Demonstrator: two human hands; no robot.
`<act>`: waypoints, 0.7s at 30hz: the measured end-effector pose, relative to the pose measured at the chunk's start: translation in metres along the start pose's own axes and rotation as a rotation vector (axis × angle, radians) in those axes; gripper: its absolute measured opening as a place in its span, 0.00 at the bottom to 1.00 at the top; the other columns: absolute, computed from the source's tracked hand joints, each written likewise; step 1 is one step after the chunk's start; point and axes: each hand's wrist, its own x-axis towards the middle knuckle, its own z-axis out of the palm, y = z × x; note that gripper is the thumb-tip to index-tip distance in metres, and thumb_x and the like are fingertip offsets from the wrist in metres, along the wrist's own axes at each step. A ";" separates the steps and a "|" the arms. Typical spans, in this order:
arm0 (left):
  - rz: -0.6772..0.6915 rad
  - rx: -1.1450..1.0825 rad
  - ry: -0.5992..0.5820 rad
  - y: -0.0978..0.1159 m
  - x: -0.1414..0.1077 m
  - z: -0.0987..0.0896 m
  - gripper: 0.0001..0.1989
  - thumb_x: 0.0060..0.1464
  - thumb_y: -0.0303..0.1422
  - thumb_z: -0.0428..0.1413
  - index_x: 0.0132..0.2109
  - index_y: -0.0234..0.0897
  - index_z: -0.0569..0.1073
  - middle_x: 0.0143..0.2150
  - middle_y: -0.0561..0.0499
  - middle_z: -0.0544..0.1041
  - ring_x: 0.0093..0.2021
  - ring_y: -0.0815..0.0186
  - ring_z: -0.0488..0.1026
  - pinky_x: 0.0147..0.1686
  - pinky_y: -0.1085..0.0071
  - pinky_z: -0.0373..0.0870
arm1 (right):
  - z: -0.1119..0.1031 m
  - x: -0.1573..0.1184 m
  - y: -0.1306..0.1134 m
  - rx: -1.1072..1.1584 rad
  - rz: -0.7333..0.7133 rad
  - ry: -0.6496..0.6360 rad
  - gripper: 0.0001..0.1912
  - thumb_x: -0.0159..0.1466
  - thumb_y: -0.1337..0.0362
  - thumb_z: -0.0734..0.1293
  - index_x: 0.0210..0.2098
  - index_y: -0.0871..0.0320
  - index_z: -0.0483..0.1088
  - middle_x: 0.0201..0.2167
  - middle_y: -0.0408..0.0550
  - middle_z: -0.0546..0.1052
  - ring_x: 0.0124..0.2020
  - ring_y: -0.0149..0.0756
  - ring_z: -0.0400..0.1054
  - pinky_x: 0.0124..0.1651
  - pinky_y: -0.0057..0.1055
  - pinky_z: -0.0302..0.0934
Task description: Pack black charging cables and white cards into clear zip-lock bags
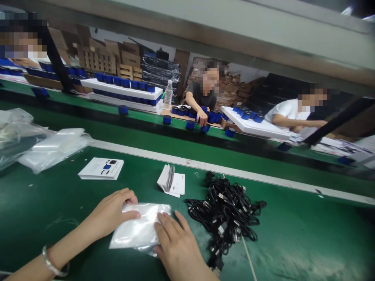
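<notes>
A stack of clear plastic bags (139,228) lies between my hands over the green table. My left hand (118,210) grips its upper left edge, thumb on top and fingers curled behind. Across its right side rests my right hand (175,242), fingers on the top and thumb near the lower edge, closed on the bags. Beyond them stand a stack of printed leaflets (101,168) at the left and some folded white booklets (171,181) in the middle. A tangled pile of black USB cables (225,214) is right of my right hand.
More plastic bags (55,146) lie at the far left. Past a white strip (175,160), a green conveyor (140,134) carries blue round items (166,119). Behind it are several people, white foam trays (123,90) and a bottle (168,95). A metal beam crosses overhead.
</notes>
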 end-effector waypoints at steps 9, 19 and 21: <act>0.089 -0.111 0.137 -0.002 -0.002 0.002 0.17 0.57 0.44 0.48 0.37 0.43 0.79 0.40 0.51 0.79 0.43 0.60 0.74 0.43 0.70 0.66 | 0.011 -0.001 -0.019 -0.020 0.189 0.183 0.22 0.62 0.64 0.66 0.55 0.61 0.63 0.48 0.58 0.75 0.47 0.47 0.71 0.50 0.42 0.66; -0.033 -0.303 0.097 0.000 -0.020 -0.006 0.21 0.54 0.50 0.51 0.44 0.42 0.76 0.35 0.53 0.81 0.37 0.61 0.77 0.37 0.72 0.72 | -0.032 0.023 -0.020 0.851 0.649 0.199 0.08 0.61 0.65 0.62 0.33 0.60 0.74 0.30 0.47 0.73 0.31 0.34 0.68 0.35 0.26 0.63; -0.005 -0.190 0.225 0.001 -0.030 -0.001 0.21 0.53 0.50 0.51 0.47 0.43 0.74 0.43 0.51 0.80 0.46 0.57 0.74 0.44 0.68 0.70 | -0.034 0.026 -0.023 0.893 0.699 0.214 0.10 0.59 0.65 0.64 0.22 0.60 0.71 0.22 0.43 0.70 0.27 0.31 0.64 0.30 0.25 0.59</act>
